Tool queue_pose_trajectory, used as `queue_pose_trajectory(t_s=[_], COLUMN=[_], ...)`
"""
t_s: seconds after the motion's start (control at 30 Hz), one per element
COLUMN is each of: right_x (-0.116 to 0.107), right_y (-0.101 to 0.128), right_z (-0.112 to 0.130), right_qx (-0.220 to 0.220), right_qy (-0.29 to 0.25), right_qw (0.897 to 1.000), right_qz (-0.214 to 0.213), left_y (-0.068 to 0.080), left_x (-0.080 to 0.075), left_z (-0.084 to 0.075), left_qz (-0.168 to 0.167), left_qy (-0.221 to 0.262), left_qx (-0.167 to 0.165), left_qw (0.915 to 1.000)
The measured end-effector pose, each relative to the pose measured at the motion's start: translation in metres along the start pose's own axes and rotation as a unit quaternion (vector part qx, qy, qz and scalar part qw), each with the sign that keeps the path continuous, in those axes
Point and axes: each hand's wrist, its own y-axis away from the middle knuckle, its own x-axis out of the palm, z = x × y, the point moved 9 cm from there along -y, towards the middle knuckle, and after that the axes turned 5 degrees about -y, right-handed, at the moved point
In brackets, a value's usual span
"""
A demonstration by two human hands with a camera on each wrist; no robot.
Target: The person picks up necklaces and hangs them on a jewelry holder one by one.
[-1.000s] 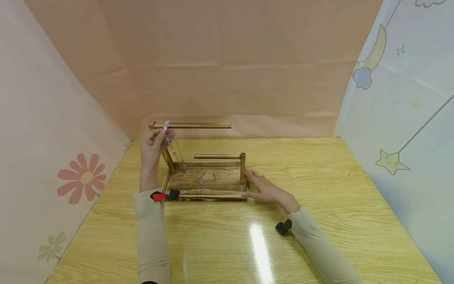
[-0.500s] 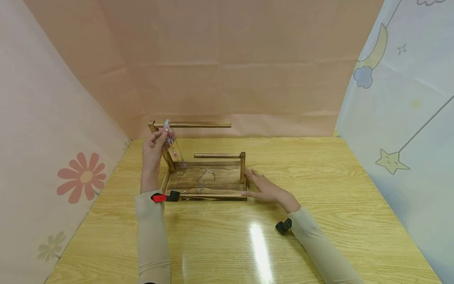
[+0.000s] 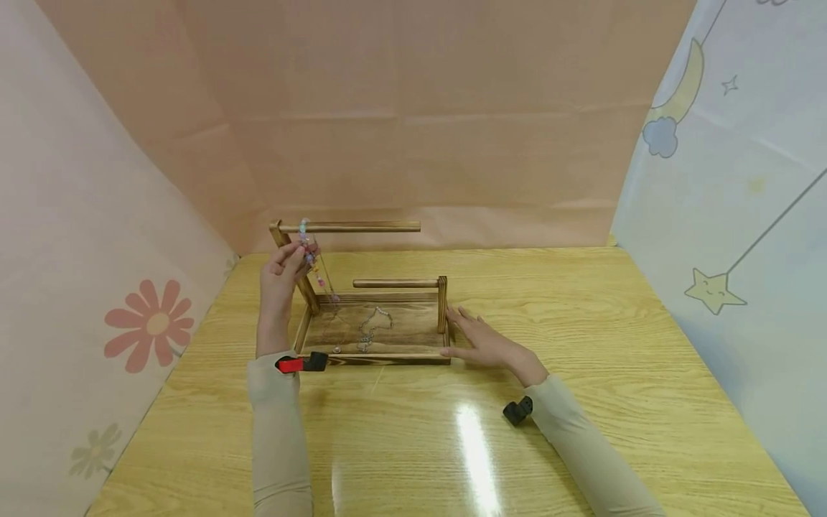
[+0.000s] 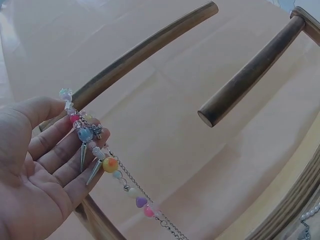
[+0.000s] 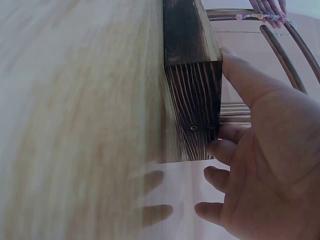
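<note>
We see the left hand raised beside the stand's taller post, forearm upright, its fingertips pinching a beaded chain that hangs over the stand's upper rod and trails down toward its tray. The right hand lies flat on the counter, fingers straight and spread, grip slack, thumb against the stand's right end.

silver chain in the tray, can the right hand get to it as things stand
Probably yes. The right hand rests flat against the tray's right end, holding nothing. The silver chain lies loose on the tray floor; only the low rim and corner post stand between.
</note>
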Motion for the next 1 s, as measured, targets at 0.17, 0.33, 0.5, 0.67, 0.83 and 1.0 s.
queue_pose_trajectory(t_s=[0.17,0.33,0.5,0.67,0.83,1.0], right_x=[0.001,0.001,0.001,0.001,0.002,0.002], right_y=[0.001,0.002,0.002,0.002,0.001,0.000], right_z=[0.000,0.000,0.000,-0.001,-0.004,-0.006], right_qx=[0.002,0.004,-0.001,0.002,0.008,0.007], right_qy=[-0.009,-0.015,-0.011,-0.008,-0.005,-0.003], right_qw=[1.000,1.000,1.000,1.000,1.000,1.000], right_qz=[0.004,0.004,-0.001,0.002,0.006,0.002], left_y=[0.005,0.007,0.006,0.007,0.008,0.010], left_x=[0.002,0.000,-0.005,-0.010,-0.014,-0.021], left_z=[-0.004,-0.003,0.005,0.010,0.010,0.011], left_qz=[0.009,0.004,-0.001,-0.007,-0.008,-0.028], left_qy=[-0.013,-0.011,-0.009,-0.011,-0.018,-0.018], left_qx=[0.000,-0.005,-0.011,-0.006,-0.001,-0.007], left_qw=[0.9999,0.9999,0.9999,0.9999,0.9998,0.9994])
